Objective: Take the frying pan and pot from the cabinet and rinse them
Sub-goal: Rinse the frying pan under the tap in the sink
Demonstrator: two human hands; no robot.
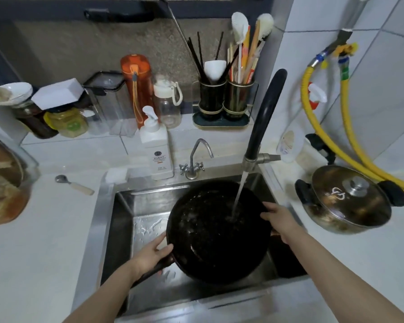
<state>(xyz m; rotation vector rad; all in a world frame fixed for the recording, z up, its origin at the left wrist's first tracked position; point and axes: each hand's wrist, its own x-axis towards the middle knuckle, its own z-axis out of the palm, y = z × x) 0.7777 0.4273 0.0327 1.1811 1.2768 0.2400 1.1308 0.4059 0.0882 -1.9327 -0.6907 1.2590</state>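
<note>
A black frying pan (210, 231) is held over the steel sink (124, 220), tilted a little. Water runs from the black faucet (264, 117) into the pan's right side. My left hand (153, 251) grips the pan's dark handle where it meets the rim. My right hand (280, 220) holds the pan's right rim with fingers on the edge. A steel pot (350, 201) with a lid and black side handles stands on the counter right of the sink.
A soap pump bottle (155, 145) and a small chrome tap (195, 159) stand behind the sink. Utensil holders (224, 99), bottles and jars line the back wall. A spoon (74, 184) lies on the left counter. Yellow hoses (345, 127) hang at right.
</note>
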